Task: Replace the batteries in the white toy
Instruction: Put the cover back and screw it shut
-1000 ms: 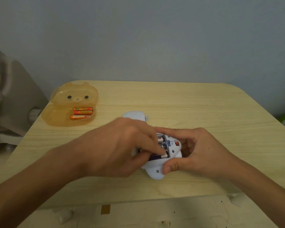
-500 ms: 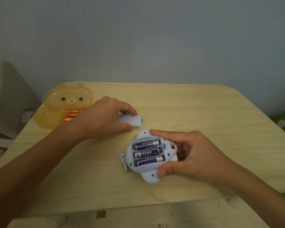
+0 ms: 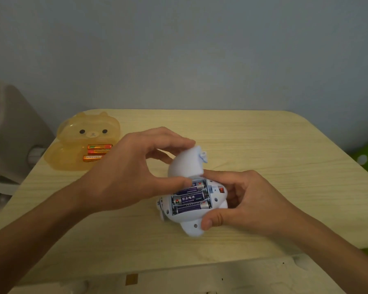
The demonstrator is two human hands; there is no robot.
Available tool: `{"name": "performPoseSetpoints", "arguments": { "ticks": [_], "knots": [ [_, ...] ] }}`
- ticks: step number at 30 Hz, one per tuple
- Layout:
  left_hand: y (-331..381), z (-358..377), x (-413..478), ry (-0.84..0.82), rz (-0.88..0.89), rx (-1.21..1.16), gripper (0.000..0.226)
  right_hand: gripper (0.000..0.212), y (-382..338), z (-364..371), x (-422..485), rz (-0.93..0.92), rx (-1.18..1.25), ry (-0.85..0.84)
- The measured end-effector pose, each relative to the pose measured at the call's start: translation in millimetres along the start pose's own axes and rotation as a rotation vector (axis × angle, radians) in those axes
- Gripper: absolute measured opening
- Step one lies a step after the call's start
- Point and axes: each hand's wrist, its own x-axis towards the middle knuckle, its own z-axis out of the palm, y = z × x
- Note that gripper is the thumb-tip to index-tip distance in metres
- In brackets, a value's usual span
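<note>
The white toy (image 3: 192,211) lies on its back near the front middle of the wooden table (image 3: 263,145), its open battery compartment facing up. Three purple batteries (image 3: 190,199) sit side by side in the compartment, their printed labels readable (the upper one is partly covered by a thumb). A small red switch (image 3: 221,190) shows on the toy's underside just to the right of the compartment.

The right hand (image 3: 249,200) clamps the toy from its right side: the thumb presses on the lower rounded end of the body, and the fingers curl around the far edge, holding it against the table.

The left hand (image 3: 134,172) grips the white battery cover (image 3: 187,166), with the fingers over its top and the thumb under its lower edge. The cover is tilted, its lower edge touching the top rim of the compartment and its upper end, which has a small tab, raised off the toy. It does not cover the batteries.

Well to the left, near the table's far left corner, stands a translucent orange bear-shaped box (image 3: 77,145) with a bear face on its raised lid. Inside its tray lie orange batteries (image 3: 98,151), stacked close together; three seem to be there, though the exact count is hard to tell.

Behind the table rises a plain grey-blue wall (image 3: 200,60).
</note>
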Motion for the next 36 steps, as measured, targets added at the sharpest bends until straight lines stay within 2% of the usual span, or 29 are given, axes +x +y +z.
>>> {"name": "performPoseSetpoints", "arguments": {
  "ticks": [3, 6, 12, 22, 24, 28, 31, 36],
  "knots": [
    [12.7, 9.5, -5.6, -0.034, 0.049, -0.016, 0.060, 0.049, -3.2, 0.7, -1.4, -0.014, 0.010, 0.009],
    [13.1, 17.0, -7.8, -0.055, 0.065, 0.002, 0.059, 0.036, -7.3, 3.6, -3.1, -0.012, 0.065, 0.033],
    [11.4, 18.5, -9.0, -0.069, 0.063, 0.054, 0.058, 0.041, -7.8, 4.8, -2.4, -0.030, 0.087, 0.044],
    [3.5, 9.0, -13.4, -0.137, -0.039, 0.076, 0.057, 0.064, -9.8, 5.1, -1.9, -0.022, 0.081, 0.000],
    [3.1, 9.0, -13.0, -0.146, -0.051, 0.069, 0.058, 0.060, -11.4, 4.2, -2.9, -0.008, 0.093, -0.010],
    [2.9, 9.8, -12.8, -0.144, -0.071, 0.040, 0.058, 0.031, -16.9, 0.3, -5.4, 0.040, 0.184, 0.013],
    [4.0, 11.2, -13.1, -0.141, -0.094, 0.028, 0.058, 0.044, -14.7, -1.7, -3.3, 0.105, 0.258, 0.039],
    [2.8, 10.7, -12.6, -0.150, -0.123, -0.016, 0.060, 0.049, -13.2, -4.0, -0.2, 0.152, 0.358, -0.007]
  ]
}}
